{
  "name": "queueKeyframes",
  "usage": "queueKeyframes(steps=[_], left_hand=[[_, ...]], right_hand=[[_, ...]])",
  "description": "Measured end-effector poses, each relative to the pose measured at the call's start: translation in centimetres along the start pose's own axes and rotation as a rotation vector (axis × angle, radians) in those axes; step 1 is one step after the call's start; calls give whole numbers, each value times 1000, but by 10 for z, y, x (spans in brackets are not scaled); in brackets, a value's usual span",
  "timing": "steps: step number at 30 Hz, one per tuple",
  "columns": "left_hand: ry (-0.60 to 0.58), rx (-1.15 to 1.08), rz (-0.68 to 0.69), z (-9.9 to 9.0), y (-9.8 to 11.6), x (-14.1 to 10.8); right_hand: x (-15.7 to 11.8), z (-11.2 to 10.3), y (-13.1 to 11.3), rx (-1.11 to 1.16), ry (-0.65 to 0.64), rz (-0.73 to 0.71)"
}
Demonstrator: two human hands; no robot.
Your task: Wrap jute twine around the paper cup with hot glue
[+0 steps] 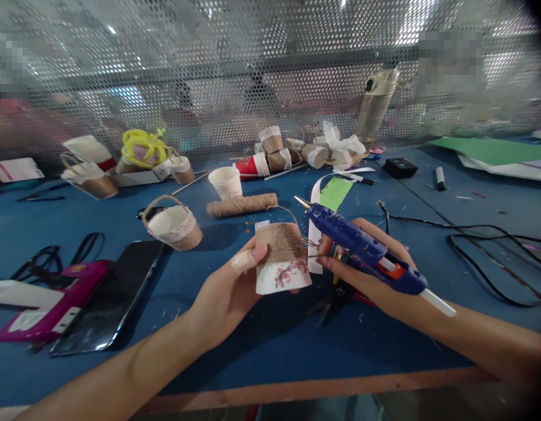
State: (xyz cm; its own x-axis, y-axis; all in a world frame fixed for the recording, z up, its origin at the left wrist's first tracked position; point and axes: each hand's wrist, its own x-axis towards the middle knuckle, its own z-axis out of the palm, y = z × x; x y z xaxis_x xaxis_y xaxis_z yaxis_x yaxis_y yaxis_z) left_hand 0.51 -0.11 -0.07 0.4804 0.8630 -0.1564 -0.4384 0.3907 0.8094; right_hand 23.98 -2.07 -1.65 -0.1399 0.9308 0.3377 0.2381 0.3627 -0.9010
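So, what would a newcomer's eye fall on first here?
Probably the blue glue gun in the right hand, tilted beside the twine-wrapped cup in the left hand. Next, perhaps, the bright yellow coil at the back left and the magenta device at the front left.

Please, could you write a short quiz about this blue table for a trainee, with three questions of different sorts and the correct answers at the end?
1. Which thing lies beside the flat black smartphone?
A) a cylindrical metal bottle
B) a magenta plastic device with white parts
C) a green paper sheet

2. Fill in the missing word: the dark blue plastic glue gun is in the ____ hand.

3. True or false: the left hand holds a white paper cup with pink blossoms, partly wrapped in brown twine.

Key:
1. B
2. right hand
3. True
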Motion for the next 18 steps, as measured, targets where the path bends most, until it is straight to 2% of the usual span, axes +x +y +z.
queueKeyframes(steps=[3, 7, 12, 18], left_hand=[[13, -17, -30, 0, 4, 0], [-33, 29, -43, -1, 3, 1], [71, 91, -111, -2, -2, 2], [-1, 44, -183, -5, -5, 1]], right_hand=[[0, -1, -1, -44, 41, 10], [1, -1, -1, -101, 43, 3], [1, -2, 4, -103, 68, -21], [4, -1, 1, -156, 85, -83]])
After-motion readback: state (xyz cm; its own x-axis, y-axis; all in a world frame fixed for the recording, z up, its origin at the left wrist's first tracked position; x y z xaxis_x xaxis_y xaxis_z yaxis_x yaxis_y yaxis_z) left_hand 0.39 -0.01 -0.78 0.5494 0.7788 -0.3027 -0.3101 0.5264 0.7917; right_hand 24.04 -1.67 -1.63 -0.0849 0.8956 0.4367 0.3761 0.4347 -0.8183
